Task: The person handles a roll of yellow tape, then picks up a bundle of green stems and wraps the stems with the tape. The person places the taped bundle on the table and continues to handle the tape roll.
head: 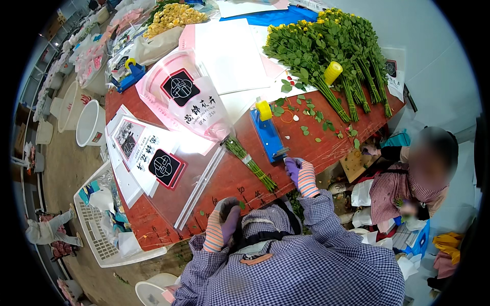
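Observation:
My right hand (300,174), in a striped glove with purple fingers, is at the cutter end of a blue tape dispenser (264,132) holding a yellow roll; its fingers are bent and seem to pinch something small, too small to name. My left hand (226,220), gloved alike, is held above the table's front edge, fingers curled with a gap to the thumb, nothing seen in it. Between them and farther in lies a bouquet wrapped in a printed pink-and-clear sleeve (185,91), its green stems (250,164) bound with a band and pointing towards me.
Bundles of yellow roses (325,49) lie at the back right of the red table (237,191). Printed sleeves (141,157) lie left, a second dispenser (130,76) behind them. A plastic basket (92,222) stands left of the table. A person (405,183) sits close on the right.

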The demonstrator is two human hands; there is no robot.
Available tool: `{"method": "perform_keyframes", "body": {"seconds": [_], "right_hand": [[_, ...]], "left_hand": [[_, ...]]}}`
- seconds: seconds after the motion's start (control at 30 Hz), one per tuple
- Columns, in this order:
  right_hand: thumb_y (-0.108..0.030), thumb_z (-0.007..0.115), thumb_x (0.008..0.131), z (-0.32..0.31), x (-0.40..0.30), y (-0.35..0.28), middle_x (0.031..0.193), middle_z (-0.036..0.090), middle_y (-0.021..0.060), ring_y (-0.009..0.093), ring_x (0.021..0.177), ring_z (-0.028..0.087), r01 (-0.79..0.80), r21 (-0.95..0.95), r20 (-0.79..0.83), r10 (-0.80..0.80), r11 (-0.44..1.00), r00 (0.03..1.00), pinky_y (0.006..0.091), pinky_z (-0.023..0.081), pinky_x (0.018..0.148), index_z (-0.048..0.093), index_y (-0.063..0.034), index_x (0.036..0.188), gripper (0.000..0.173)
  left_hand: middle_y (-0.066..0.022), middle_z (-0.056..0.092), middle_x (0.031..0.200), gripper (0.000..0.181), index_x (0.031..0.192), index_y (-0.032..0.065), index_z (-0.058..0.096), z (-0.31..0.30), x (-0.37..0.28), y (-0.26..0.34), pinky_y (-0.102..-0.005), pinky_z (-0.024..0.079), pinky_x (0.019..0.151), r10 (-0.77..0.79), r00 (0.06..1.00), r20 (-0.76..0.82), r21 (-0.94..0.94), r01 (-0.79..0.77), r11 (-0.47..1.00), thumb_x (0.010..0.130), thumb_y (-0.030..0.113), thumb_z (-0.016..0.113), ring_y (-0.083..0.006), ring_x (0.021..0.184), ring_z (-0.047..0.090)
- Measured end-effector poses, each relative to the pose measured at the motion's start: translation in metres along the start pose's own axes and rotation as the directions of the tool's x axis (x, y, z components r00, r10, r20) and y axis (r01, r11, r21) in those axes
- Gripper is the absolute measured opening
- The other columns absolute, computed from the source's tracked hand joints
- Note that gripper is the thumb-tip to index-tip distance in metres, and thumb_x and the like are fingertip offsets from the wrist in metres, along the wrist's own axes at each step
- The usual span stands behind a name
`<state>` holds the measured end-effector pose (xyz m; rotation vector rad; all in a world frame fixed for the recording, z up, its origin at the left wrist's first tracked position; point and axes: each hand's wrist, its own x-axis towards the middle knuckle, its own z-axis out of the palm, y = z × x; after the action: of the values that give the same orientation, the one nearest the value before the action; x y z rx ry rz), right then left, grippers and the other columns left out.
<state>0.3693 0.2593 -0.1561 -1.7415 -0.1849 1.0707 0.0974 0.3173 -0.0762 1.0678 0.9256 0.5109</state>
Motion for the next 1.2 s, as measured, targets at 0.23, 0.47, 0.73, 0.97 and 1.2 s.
{"method": "perform_keyframes", "body": {"seconds": [0.23, 0.47, 0.73, 0.97, 1.2], "right_hand": [[-0.032, 0.057, 0.083, -0.005, -0.016, 0.008, 0.063, 0.058, 0.0086, 0.023, 0.048, 0.052, 0.265, -0.647, -0.135, -0.449, 0.715, 0.883, 0.0336, 0.043, 0.051, 0.061, -0.0053, 0.085, 0.027], [-0.028, 0.071, 0.074, -0.059, -0.055, 0.069, 0.061, 0.056, 0.0033, 0.015, 0.051, 0.050, 0.059, -0.299, -0.274, -0.145, 0.952, 0.951, 0.0269, 0.042, 0.047, 0.056, -0.0008, 0.078, 0.032], [-0.032, 0.053, 0.082, -0.156, -0.069, 0.263, 0.066, 0.058, 0.0129, 0.020, 0.059, 0.053, -0.327, 0.353, -0.290, 0.435, 0.877, 0.852, 0.0360, 0.046, 0.059, 0.064, -0.0025, 0.078, 0.031], [-0.038, 0.058, 0.080, -0.117, -0.135, 0.255, 0.078, 0.062, 0.0111, 0.021, 0.064, 0.056, -0.420, -0.235, -0.518, 0.252, 0.877, 0.818, 0.0334, 0.045, 0.059, 0.061, -0.0076, 0.102, 0.037], [-0.012, 0.066, 0.074, -0.068, -0.168, 0.243, 0.099, 0.062, 0.0167, 0.025, 0.088, 0.060, -0.195, -0.311, -0.530, 0.001, 0.930, 0.848, 0.0351, 0.048, 0.076, 0.051, -0.0016, 0.114, 0.044]], "left_hand": [[-0.0061, 0.060, 0.098, 0.026, 0.108, -0.0013, 0.054, 0.006, -0.003, 0.011, -0.0263, 0.044, 0.080, -0.012, 1.000, 0.002, 0.052, 0.011, 0.999, 0.084, 0.007, 0.057, -0.0135, 0.090, 0.056], [-0.0069, 0.059, 0.099, 0.025, 0.109, -0.0015, 0.054, 0.009, -0.002, 0.003, -0.0257, 0.044, 0.081, -0.058, 0.997, 0.054, 0.054, 0.055, 0.997, 0.085, 0.006, 0.056, -0.0132, 0.091, 0.055], [-0.0069, 0.058, 0.100, 0.027, 0.111, -0.0020, 0.052, 0.011, 0.005, -0.003, -0.0252, 0.043, 0.080, -0.166, 0.959, 0.228, 0.169, 0.129, 0.977, 0.085, 0.005, 0.055, -0.0131, 0.090, 0.054], [-0.0073, 0.059, 0.099, 0.025, 0.110, -0.0022, 0.052, 0.012, -0.003, 0.003, -0.0245, 0.043, 0.079, -0.208, 0.917, 0.341, 0.211, 0.140, 0.967, 0.086, 0.004, 0.054, -0.0129, 0.089, 0.054], [-0.0062, 0.061, 0.095, 0.021, 0.105, 0.0007, 0.057, -0.007, -0.005, -0.005, -0.0254, 0.044, 0.079, -0.151, 0.885, 0.441, 0.179, 0.078, 0.981, 0.085, 0.008, 0.057, -0.0124, 0.088, 0.055]]}}
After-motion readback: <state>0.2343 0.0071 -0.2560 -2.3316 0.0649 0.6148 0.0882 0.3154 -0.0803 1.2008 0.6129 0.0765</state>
